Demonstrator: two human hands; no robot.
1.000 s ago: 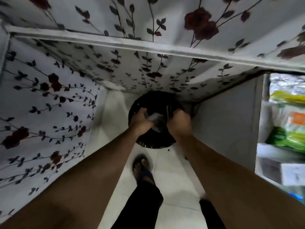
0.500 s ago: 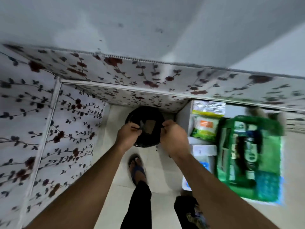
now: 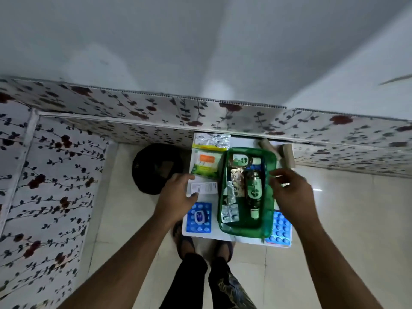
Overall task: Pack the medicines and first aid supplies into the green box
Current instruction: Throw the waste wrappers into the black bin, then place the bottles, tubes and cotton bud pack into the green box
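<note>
The green box (image 3: pixel 268 221) sits on a small white table (image 3: pixel 214 236) in front of me. Inside it lie two dark bottles (image 3: pixel 253 186), foil blister strips (image 3: pixel 230 212) and other small packs. My left hand (image 3: pixel 178 194) hovers open above a white labelled packet (image 3: pixel 206 188), just left of the box. My right hand (image 3: pixel 292 192) hangs open at the box's right edge, holding nothing. A blue blister card (image 3: pixel 199 217) lies at the table's front left. Another blue card (image 3: pixel 279 230) sticks out under the box's right side. A green and yellow pouch (image 3: pixel 205 162) and a foil pack (image 3: pixel 211 139) lie at the back left.
A black round bin (image 3: pixel 156 168) stands on the tiled floor left of the table. Brown rolls (image 3: pixel 286 153) lie at the table's back right. Floral panels (image 3: pixel 51 186) wall off the left and back. My feet (image 3: pixel 185 241) stand at the table's front edge.
Both hands have left the black bin and moved right to the table. The view has swung from the bin to the green box.
</note>
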